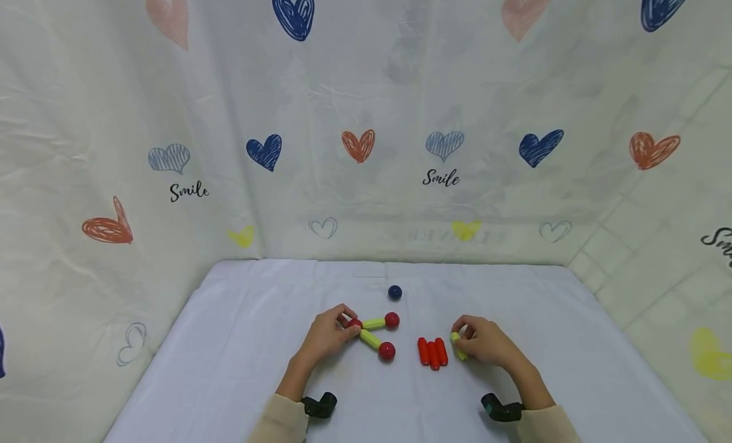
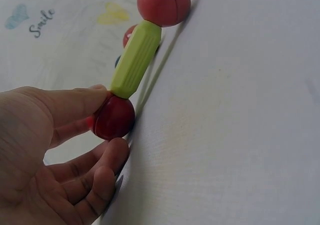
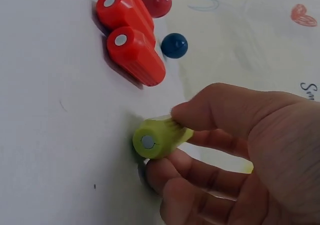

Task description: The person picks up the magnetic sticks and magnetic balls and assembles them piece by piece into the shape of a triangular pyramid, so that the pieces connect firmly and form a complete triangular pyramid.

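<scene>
My left hand pinches a red ball between thumb and fingers. Two yellow-green magnetic rods spread from that ball in a V, each capped at its far end by another red ball. Over on the right, my right hand pinches a loose yellow-green rod close to the tabletop. A round grey metal end of this rod faces the right wrist camera; its other end is partly hidden by the fingers.
Between the hands, three red rods lie side by side on the white-covered table. A dark blue ball sits farther back. Behind the table hangs a pale curtain printed with hearts.
</scene>
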Tool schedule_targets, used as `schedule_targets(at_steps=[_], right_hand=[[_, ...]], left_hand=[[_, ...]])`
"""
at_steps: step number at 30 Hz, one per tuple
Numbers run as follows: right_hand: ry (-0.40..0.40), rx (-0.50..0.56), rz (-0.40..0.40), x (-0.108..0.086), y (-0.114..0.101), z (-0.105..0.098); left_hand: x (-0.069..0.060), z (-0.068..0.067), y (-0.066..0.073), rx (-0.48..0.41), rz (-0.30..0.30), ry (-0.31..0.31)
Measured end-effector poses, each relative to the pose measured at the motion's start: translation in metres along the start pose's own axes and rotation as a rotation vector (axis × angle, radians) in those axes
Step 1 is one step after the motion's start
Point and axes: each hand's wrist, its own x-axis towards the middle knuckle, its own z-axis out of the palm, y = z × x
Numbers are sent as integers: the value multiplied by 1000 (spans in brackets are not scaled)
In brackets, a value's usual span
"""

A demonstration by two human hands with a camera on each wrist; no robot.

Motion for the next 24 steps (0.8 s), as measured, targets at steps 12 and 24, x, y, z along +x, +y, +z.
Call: schedule_targets(at_steps=[12,24], right_hand=[[93,255,-69,-2,-20,1],[56,322,-87,6,-61,34]], left_hand=[[0,0,-3,0,2,-12],[2,0,-3,-14,-3,-18]])
